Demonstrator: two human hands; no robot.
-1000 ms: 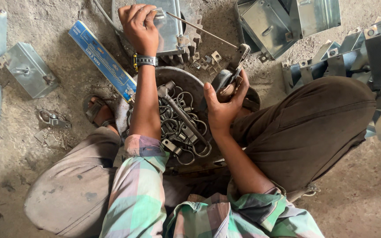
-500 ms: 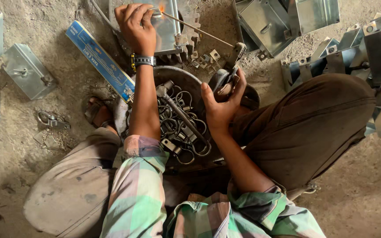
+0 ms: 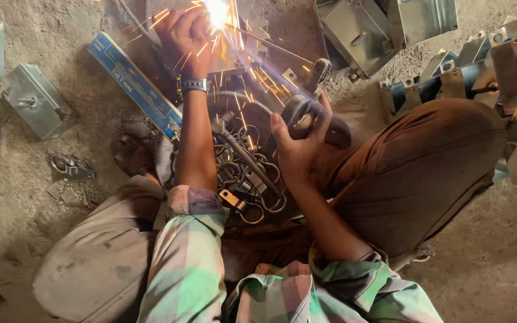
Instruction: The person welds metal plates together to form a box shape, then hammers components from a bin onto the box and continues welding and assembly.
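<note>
My left hand (image 3: pixel 184 36) presses down on a grey metal box (image 3: pixel 270 42) lying on the ground in front of me; a watch sits on that wrist. Right beside its fingers a bright welding arc (image 3: pixel 218 11) throws sparks. My right hand (image 3: pixel 297 140) is shut on a dark electrode holder (image 3: pixel 312 113), whose thin rod (image 3: pixel 270 46) runs up to the arc. Between my knees lies a dark pan (image 3: pixel 336 128) holding several metal rings and clasps (image 3: pixel 243 173).
A blue flat carton (image 3: pixel 133 84) lies left of my left arm. Grey metal boxes (image 3: pixel 34 101) sit at the left edge, others at the top (image 3: pixel 384 30) and right (image 3: pixel 510 66). A small pile of latches (image 3: pixel 70 170) lies on the dirt floor by my sandalled foot (image 3: pixel 130 155).
The arc has struck: sparks now fly at the rod tip by my left hand, where there were none before. Both hands stay in nearly the same places.
</note>
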